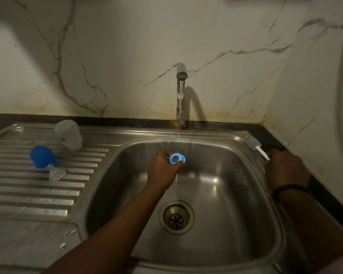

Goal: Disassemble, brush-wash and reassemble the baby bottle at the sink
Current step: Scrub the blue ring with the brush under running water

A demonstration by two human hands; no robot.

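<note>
**Left hand rinses the collar ring while the right takes up the brush**

Left hand [162, 167] pinches the blue collar ring [176, 158] over the basin, just beside the thin stream from the tap [181, 91], probably to rinse it. At the far right rim of the sink [251, 155], the right hand [285, 167] is curled round the handle of the bottle brush [254, 144], likely to scrub that ring next.

On the drainboard [28, 194] at left, apart from the basin, lie one clear bottle body [69, 134], one blue cap [42, 156] and one clear teat [55, 173], seemingly set aside to drain. That makes four bottle parts, one brush, one tap.
</note>
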